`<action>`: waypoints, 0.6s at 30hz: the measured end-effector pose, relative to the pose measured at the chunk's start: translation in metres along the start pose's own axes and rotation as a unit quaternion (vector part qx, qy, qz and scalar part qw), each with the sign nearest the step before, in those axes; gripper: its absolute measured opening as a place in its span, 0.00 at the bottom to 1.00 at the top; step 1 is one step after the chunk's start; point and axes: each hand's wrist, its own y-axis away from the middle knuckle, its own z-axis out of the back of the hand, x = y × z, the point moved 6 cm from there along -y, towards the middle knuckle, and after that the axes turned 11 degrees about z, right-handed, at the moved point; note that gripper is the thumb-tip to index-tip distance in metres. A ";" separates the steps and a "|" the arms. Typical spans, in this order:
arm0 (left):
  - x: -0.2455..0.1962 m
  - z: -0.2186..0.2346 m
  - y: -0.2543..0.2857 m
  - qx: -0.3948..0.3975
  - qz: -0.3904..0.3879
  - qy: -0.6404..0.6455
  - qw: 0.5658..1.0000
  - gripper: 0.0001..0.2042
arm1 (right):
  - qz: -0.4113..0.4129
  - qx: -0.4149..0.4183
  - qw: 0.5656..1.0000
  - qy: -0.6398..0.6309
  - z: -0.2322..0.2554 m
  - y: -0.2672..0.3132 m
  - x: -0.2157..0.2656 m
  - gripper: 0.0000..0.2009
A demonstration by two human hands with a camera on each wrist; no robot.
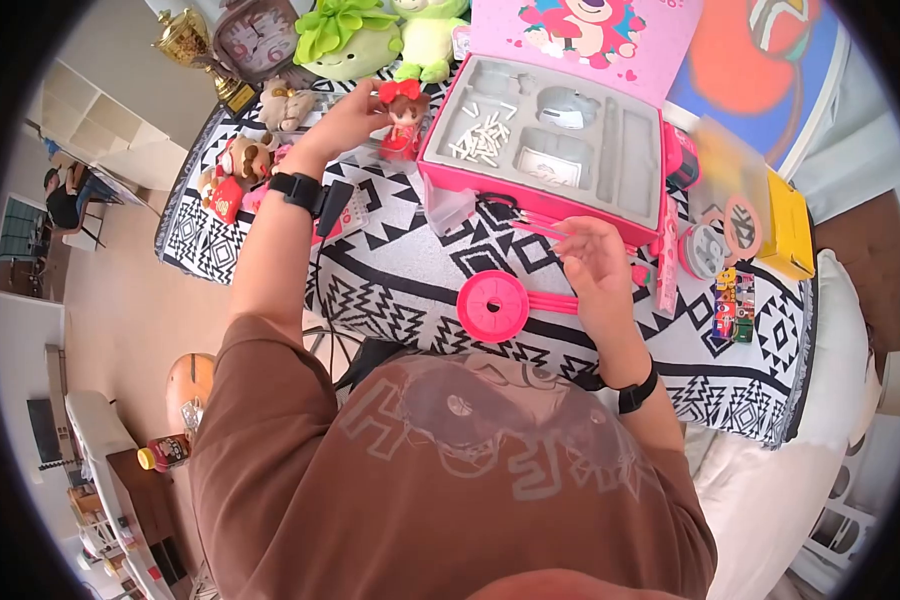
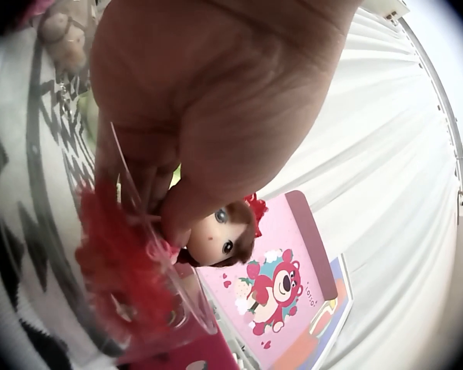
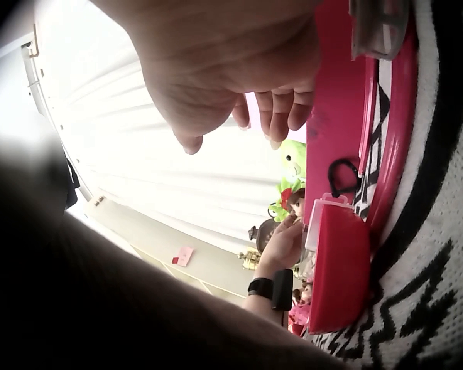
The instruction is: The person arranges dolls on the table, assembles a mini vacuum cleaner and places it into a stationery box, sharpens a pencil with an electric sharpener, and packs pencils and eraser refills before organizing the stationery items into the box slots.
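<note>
At the back of the table, my left hand (image 1: pixel 355 122) holds a small doll (image 1: pixel 403 120) with a red bow and red dress, beside the pink box. In the left wrist view the thumb and fingers of my left hand (image 2: pixel 208 100) grip the doll (image 2: pixel 216 235) near its head, and clear plastic stands around its red skirt. My right hand (image 1: pixel 598 275) hangs over the table's front part with fingers loosely bent and nothing in them, near pink sticks (image 1: pixel 552 302) and a round pink dish (image 1: pixel 492 306). The right wrist view shows the right hand (image 3: pixel 231 85) empty too.
An open pink box (image 1: pixel 440 178) with a grey tray holds many white pieces. Plush toys (image 1: pixel 345 45), a trophy (image 1: pixel 185 42) and a clock (image 1: pixel 257 38) stand at the back left. Small dolls (image 1: pixel 245 158) lie at left; a yellow box (image 1: pixel 788 225) and tape-like rolls (image 1: pixel 705 250) at right.
</note>
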 end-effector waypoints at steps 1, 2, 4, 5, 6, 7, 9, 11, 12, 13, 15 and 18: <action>0.003 -0.003 -0.005 0.011 -0.018 -0.036 0.999 0.23 | 0.004 0.002 1.000 0.002 0.000 0.000 0.000 0.21; 0.007 -0.007 -0.010 0.022 -0.036 -0.071 0.997 0.22 | 0.004 0.004 1.000 0.002 -0.001 0.000 0.000 0.21; 0.006 -0.009 -0.011 0.007 -0.067 -0.064 0.996 0.21 | 0.003 0.001 1.000 -0.007 -0.001 0.000 0.000 0.20; 0.009 -0.009 -0.014 -0.006 -0.045 -0.056 0.997 0.22 | 0.003 0.003 1.000 -0.006 -0.001 0.000 0.000 0.20; 0.007 -0.009 -0.012 -0.018 -0.022 -0.050 0.998 0.22 | 0.005 0.003 1.000 -0.007 -0.001 0.000 0.000 0.20; 0.002 -0.009 -0.008 -0.018 -0.022 -0.050 0.998 0.22 | 0.006 0.004 1.000 -0.009 -0.001 0.000 0.000 0.20; -0.002 -0.004 -0.003 -0.052 0.031 -0.077 0.995 0.25 | 0.004 0.003 1.000 -0.008 -0.001 0.001 -0.001 0.20; 0.002 0.001 -0.002 -0.039 0.030 -0.053 0.997 0.28 | 0.001 0.002 1.000 -0.007 -0.001 0.001 -0.001 0.20; 0.001 0.003 -0.001 -0.026 0.029 -0.030 0.999 0.31 | 0.003 0.004 1.000 -0.008 -0.001 0.001 -0.001 0.21; 0.000 0.004 0.000 -0.026 0.029 -0.030 0.999 0.31 | 0.003 0.005 1.000 -0.009 -0.002 0.001 -0.001 0.21; -0.003 0.002 0.006 0.007 0.017 -0.009 1.000 0.35 | 0.002 0.005 1.000 -0.008 -0.003 0.001 0.000 0.21; -0.002 0.002 0.007 -0.041 0.018 -0.018 0.999 0.35 | -0.002 0.013 1.000 0.001 -0.004 0.001 0.002 0.20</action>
